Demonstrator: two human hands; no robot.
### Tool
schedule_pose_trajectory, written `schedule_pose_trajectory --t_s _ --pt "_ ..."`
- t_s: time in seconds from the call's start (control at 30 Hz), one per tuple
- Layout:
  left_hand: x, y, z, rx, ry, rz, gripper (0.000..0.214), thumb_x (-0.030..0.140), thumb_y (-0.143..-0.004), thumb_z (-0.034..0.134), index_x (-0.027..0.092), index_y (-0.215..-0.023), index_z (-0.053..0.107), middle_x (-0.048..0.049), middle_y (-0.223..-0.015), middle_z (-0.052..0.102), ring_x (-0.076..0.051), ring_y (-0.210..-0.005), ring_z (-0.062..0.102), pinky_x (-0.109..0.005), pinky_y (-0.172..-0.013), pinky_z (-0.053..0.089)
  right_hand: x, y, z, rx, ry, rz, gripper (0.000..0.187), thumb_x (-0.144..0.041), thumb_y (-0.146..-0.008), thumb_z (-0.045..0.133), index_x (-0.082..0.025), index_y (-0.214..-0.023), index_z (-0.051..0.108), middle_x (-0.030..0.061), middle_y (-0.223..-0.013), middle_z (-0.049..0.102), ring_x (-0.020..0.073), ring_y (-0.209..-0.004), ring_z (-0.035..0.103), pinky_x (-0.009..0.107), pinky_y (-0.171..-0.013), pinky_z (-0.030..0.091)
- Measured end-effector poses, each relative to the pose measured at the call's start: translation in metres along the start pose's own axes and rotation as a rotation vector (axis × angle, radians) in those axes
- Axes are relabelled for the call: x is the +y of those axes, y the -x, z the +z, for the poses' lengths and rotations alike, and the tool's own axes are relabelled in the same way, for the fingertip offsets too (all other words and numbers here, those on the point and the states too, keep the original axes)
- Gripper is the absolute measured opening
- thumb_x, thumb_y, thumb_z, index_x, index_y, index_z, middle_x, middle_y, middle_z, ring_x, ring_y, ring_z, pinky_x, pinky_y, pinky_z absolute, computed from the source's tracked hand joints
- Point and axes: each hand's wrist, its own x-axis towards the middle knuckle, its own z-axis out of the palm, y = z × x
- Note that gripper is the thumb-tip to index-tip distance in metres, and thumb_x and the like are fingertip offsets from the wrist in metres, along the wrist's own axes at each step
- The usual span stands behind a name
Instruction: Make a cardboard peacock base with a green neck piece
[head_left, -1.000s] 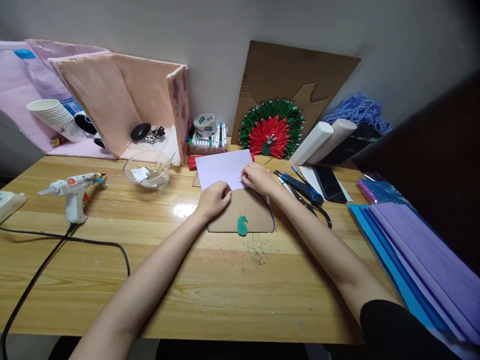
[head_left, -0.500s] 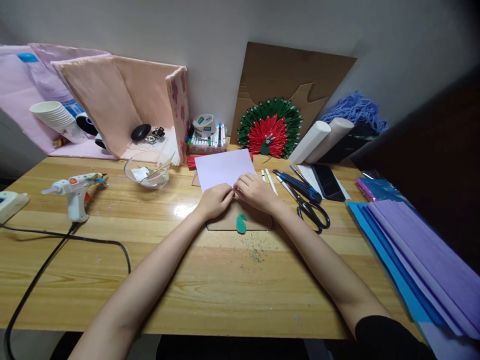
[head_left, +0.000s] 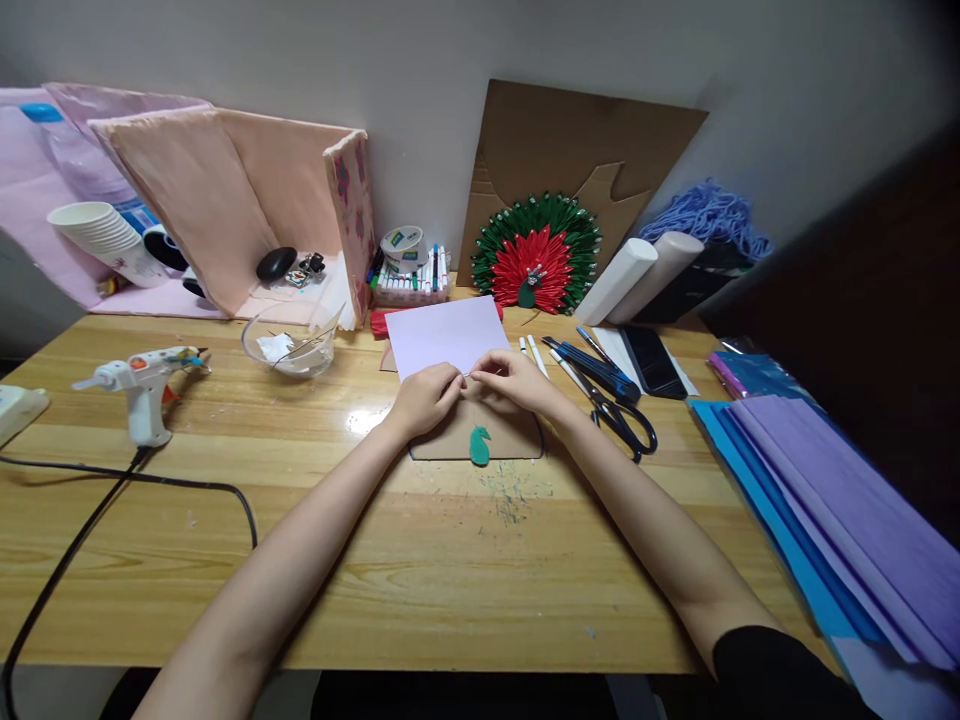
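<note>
My left hand and my right hand meet at the lower edge of a lilac paper sheet. Their fingertips are pinched close together around something small and thin that I cannot make out. Beneath both hands lies a piece of brown cardboard with a rounded outline and a dark edge. On its front part, just below my fingers, rests a small green bird-shaped cutout. Dark green specks are scattered on the wood in front of the cardboard.
Black-handled scissors, a blue utility knife, white markers and a phone lie to the right. A glue gun and a glass bowl stand left. Behind is a red-and-green peacock. Folded purple sheets cover the right edge.
My right hand has rolled slightly, so its thumb and pinching fingers now show more. The left hand stays nearly in place. The whole view has shifted a little.
</note>
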Motion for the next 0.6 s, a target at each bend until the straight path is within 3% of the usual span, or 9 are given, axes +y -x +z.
schedule_pose_trajectory --t_s 0.2,0.4,0.6 --pt "0.001 0.0 -0.001 -0.013 -0.026 0.006 0.026 0.028 -0.092 0.033 0.02 -0.083 0.056 -0.0035 -0.083 0.06 -0.017 -0.079 0.055 -0.027 -0.07 0.039 -0.008 0.002 -0.007 -0.015 0.037 -0.035 0.014 -0.029 -0.078 0.058 -0.015 -0.077 0.061 0.003 -0.075 0.063 0.0142 -0.069 0.056 0.027 -0.064 0.044" --pt "-0.001 -0.001 0.001 0.045 0.003 -0.039 0.033 0.028 -0.094 0.026 0.02 -0.082 0.056 -0.0034 -0.081 0.06 -0.017 -0.08 0.055 -0.029 -0.073 0.039 -0.027 0.014 -0.028 -0.389 0.394 -0.268 0.008 -0.024 -0.08 0.059 -0.018 -0.077 0.065 0.0039 -0.079 0.06 0.0154 -0.074 0.053 0.027 -0.068 0.042" --pt "-0.001 -0.001 0.002 0.031 -0.007 -0.029 0.033 0.029 -0.094 0.026 0.02 -0.081 0.055 -0.0033 -0.081 0.06 -0.017 -0.08 0.055 -0.029 -0.073 0.039 -0.027 0.02 -0.026 -0.393 0.693 -0.344 0.01 -0.019 -0.083 0.057 -0.019 -0.081 0.066 0.0063 -0.086 0.06 0.0183 -0.083 0.053 0.028 -0.069 0.039"
